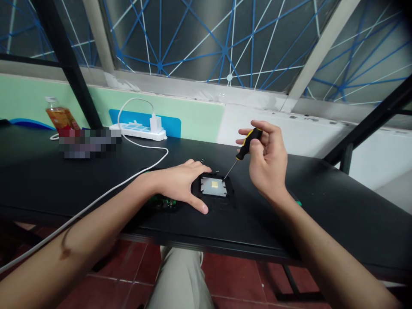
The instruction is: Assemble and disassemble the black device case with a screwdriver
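Observation:
My right hand [269, 161] is closed round the black and yellow handle of a screwdriver [247, 143]. Its thin shaft slants down to the left, with the tip at the upper right corner of a silver metal plate [207, 189]. That plate bears a pale yellow square pad [214, 184] and sits in a black plastic case [229, 189] lying flat on the table. Thumb and fingers of my left hand [180, 182] straddle the case's left side and hold it. Small screws [218, 171] lie just behind the case. A green circuit board [165, 202] shows partly under my left wrist.
On the black table [257, 227], a white power strip [138, 131] with a plugged-in charger [156, 123] stands at the back. Its white cable [128, 180] runs forward past my left arm. A drink bottle [61, 116] and a blurred-out item [88, 143] are at the left.

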Demonstrator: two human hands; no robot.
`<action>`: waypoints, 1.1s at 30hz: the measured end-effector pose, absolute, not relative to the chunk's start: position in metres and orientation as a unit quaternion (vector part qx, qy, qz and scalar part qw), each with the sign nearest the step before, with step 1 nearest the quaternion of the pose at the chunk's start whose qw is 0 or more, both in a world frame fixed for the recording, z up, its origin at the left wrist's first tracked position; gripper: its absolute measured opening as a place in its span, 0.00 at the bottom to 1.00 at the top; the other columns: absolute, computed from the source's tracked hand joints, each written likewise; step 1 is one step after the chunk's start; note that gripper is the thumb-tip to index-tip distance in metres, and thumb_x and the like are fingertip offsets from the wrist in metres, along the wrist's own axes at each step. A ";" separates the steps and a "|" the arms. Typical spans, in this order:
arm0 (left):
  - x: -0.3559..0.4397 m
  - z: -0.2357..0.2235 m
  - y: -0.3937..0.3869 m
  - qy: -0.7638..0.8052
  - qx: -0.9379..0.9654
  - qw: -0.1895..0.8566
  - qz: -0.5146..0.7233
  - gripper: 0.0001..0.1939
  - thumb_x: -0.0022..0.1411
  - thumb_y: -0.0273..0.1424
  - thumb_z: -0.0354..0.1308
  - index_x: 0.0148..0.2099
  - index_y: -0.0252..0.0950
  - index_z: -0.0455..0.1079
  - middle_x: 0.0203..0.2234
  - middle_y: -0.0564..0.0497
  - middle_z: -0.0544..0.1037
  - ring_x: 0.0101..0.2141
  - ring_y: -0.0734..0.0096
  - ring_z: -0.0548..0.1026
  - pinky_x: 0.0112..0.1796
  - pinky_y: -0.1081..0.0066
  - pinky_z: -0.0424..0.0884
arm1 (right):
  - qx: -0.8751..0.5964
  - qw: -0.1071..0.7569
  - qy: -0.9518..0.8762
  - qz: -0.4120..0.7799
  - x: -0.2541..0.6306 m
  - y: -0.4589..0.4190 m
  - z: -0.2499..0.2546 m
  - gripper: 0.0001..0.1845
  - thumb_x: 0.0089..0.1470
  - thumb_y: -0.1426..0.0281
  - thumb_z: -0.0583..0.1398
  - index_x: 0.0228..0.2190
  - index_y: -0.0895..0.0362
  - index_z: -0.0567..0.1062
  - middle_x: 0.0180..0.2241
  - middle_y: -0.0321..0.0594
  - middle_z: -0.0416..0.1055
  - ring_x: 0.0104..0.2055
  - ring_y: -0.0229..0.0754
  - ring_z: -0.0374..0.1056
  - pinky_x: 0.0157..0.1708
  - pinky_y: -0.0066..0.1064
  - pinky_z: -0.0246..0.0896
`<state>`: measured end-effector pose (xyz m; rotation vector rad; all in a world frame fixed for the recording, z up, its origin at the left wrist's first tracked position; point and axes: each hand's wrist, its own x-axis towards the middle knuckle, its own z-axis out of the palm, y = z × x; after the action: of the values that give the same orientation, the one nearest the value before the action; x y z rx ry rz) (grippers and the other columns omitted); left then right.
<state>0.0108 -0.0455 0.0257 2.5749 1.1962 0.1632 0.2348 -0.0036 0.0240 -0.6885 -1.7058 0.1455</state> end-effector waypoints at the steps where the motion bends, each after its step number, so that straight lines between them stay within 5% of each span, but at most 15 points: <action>1: 0.011 0.026 -0.045 0.416 0.896 0.147 0.057 0.54 0.47 0.59 0.63 0.68 0.37 0.51 0.59 0.41 0.64 0.58 0.49 0.60 0.55 0.59 0.61 | -0.292 0.604 -0.738 0.071 0.235 -0.004 0.024 0.17 0.66 0.67 0.48 0.55 0.46 0.62 0.48 0.41 0.74 0.42 0.42 0.75 0.37 0.40 0.75; 8: 0.010 0.024 -0.044 0.420 0.895 0.143 0.052 0.55 0.47 0.61 0.63 0.68 0.35 0.51 0.60 0.40 0.62 0.59 0.49 0.59 0.56 0.60 0.60 | -0.330 0.610 -0.720 -0.026 0.235 -0.002 0.026 0.18 0.56 0.61 0.62 0.49 0.48 0.70 0.47 0.43 0.69 0.41 0.43 0.71 0.32 0.36 0.75; 15: 0.011 0.024 -0.044 0.423 0.892 0.148 0.051 0.56 0.47 0.60 0.64 0.68 0.34 0.51 0.61 0.40 0.62 0.60 0.49 0.58 0.57 0.59 0.60 | -0.307 0.601 -0.734 0.073 0.237 -0.003 0.025 0.19 0.65 0.68 0.48 0.55 0.45 0.64 0.45 0.40 0.74 0.37 0.41 0.75 0.35 0.40 0.75; 23: 0.010 0.024 -0.044 0.422 0.892 0.153 0.053 0.57 0.46 0.60 0.64 0.69 0.34 0.50 0.61 0.41 0.62 0.60 0.51 0.58 0.57 0.61 0.59 | -0.334 0.608 -0.720 -0.013 0.234 -0.003 0.025 0.19 0.57 0.60 0.62 0.50 0.46 0.70 0.49 0.42 0.67 0.36 0.41 0.70 0.32 0.39 0.74; 30: 0.010 0.025 -0.044 0.417 0.895 0.150 0.054 0.54 0.47 0.59 0.63 0.68 0.36 0.51 0.60 0.40 0.63 0.59 0.49 0.59 0.56 0.59 0.60 | -0.310 0.601 -0.732 0.076 0.235 -0.004 0.024 0.19 0.66 0.66 0.47 0.56 0.45 0.63 0.46 0.41 0.73 0.38 0.41 0.75 0.34 0.39 0.75; 33: 0.011 0.026 -0.045 0.415 0.896 0.152 0.054 0.54 0.48 0.59 0.63 0.68 0.35 0.52 0.60 0.40 0.63 0.59 0.49 0.59 0.56 0.60 0.60 | -0.322 0.607 -0.726 0.039 0.235 -0.005 0.025 0.17 0.64 0.62 0.52 0.54 0.46 0.66 0.49 0.43 0.71 0.40 0.43 0.73 0.34 0.39 0.75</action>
<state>0.0106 -0.0445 0.0259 2.5709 1.1900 0.1549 0.2349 -0.0050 0.0250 -0.7437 -1.6774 0.0905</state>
